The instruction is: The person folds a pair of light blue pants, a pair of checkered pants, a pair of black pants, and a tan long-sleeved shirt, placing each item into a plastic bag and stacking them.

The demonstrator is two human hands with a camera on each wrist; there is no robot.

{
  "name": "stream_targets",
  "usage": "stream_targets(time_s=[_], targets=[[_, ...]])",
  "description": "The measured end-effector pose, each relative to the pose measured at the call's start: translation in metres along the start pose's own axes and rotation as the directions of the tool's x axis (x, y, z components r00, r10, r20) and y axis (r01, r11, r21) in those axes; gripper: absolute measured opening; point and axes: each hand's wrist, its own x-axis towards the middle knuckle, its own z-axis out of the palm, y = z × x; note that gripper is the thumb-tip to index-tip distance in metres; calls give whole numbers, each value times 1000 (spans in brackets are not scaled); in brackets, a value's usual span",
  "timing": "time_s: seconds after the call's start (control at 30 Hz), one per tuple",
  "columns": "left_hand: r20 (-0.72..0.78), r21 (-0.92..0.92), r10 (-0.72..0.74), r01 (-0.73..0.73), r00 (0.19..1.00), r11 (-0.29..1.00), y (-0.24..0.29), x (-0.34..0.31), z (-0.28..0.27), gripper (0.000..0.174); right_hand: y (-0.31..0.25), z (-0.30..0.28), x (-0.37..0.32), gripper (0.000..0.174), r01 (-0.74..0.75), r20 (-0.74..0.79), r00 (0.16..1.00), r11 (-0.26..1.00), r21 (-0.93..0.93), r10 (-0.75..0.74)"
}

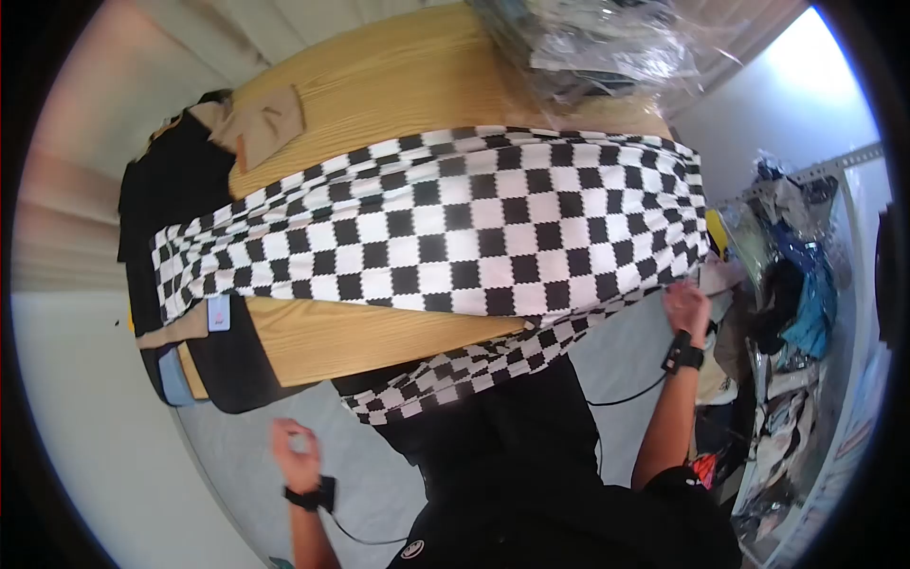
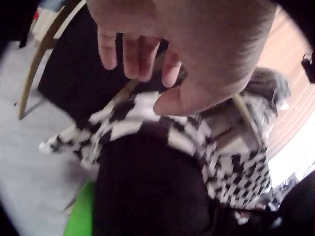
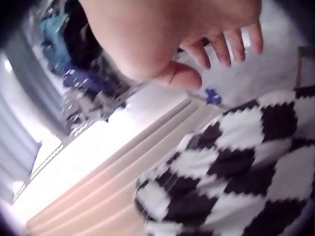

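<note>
checked cloth (image 1: 455,228) spread across tabletop (image 1: 379,62), l. end over dark garments (image 1: 175,194); creases & strip past near edge not yet flat. l. hand (image 1: 298,467), r. hand (image 1: 689,308): empty, fingers loosely bent.

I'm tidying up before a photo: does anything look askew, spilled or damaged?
The checkered cloth looks askew: its near part sags off the table against the person's black clothes. A dark garment also hangs over the edge, at the left. I see no spill or tear.
</note>
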Motion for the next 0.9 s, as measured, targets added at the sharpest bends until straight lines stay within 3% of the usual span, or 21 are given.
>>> stream_targets(time_s=[0.03, 0.1, 0.17, 0.23, 0.3, 0.33, 0.37, 0.4, 0.43, 0.47, 0.5, 0.53, 0.57, 0.6, 0.67, 0.7, 0.77, 0.8, 0.83, 0.9], targets=[[169, -45, -15, 23, 986, 999, -19, -28, 18, 28, 28, 56, -19, 10, -81, -73, 993, 991, 104, 88], [326, 105, 39, -77, 945, 991, -4, -49, 53, 57, 52, 87, -30, 21, -101, -78, 990, 976, 194, 118], [326, 14, -40, 37, 945, 999, -23, -74, 84, 75, 70, 48, -3, 17, -73, 201, 979, 981, 178, 37], [285, 67, -26, 7, 958, 998, -35, -76, 102, 69, 62, 77, -18, 15, -36, 128, 992, 988, 153, 16], [130, -5, -139, 141, 982, 990, -53, -78, 114, 61, 59, 78, -18, 12, -32, 134, 991, 993, 116, 16], [46, -13, -144, 144, 989, 989, -72, -81, 124, 53, 58, 29, 6, 16, -62, 577, 815, 979, 193, -62], [-12, -9, -185, 184, 983, 983, -67, -73, 124, 48, 48, 95, -29, 22, 71, 187, 978, 992, 104, -89], [-11, -11, -247, 247, 969, 969, -64, -66, 121, 44, 41, 83, -32, 31, -13, 169, 986, 998, 64, 2], [-67, -76, -285, 280, 956, 957, -58, -58, 120, 40, 42, 79, -29, 38, 49, 181, 982, 999, 12, -50], [-89, -64, -283, 278, 955, 959, -55, -55, 116, 35, 33, 90, -44, 41, 42, 151, 988, 993, -113, -24], [-105, 7, -202, 204, 974, 979, -59, -55, 112, 29, 25, 79, -46, 41, 16, 62, 998, 995, -101, -10], [-154, 21, -197, 203, 968, 979, -55, -53, 106, 27, 18, 60, -41, 43, 78, -50, 995, 989, -126, -85], [-196, 35, -186, 197, 963, 980, -50, -53, 102, 25, 9, 35, -33, 45, 272, -98, 944, 911, -310, -316], [-235, 43, -208, 224, 949, 974, -46, -55, 98, 25, 1, 41, -39, 45, 273, -152, 937, 932, -239, -313], [-370, -85, -248, 234, 895, 969, -37, -57, 89, 19, -32, 87, -68, 48, 370, 23, 928, 915, -160, -372], [-387, -79, -260, 250, 884, 965, -35, -59, 80, 19, -44, 110, -84, 51, 454, 244, 876, 882, -128, -416], [-530, -260, -342, 235, 776, 936, -31, -63, 62, 17, -66, 131, -92, 54, 518, -70, 849, 851, -89, -524], [-577, -294, -347, 208, 740, 933, -21, -60, 53, 18, -68, 159, -102, 50, 608, -223, 753, 784, -124, -619], [-618, -249, -297, 177, 728, 952, -31, -67, 46, 16, -92, 65, -53, 47, 782, 162, 536, 415, -465, -829], [-648, -307, -348, 186, 678, 933, -18, -67, 23, 11, -108, 73, -48, 46, 803, 113, 543, 476, -359, -832]])
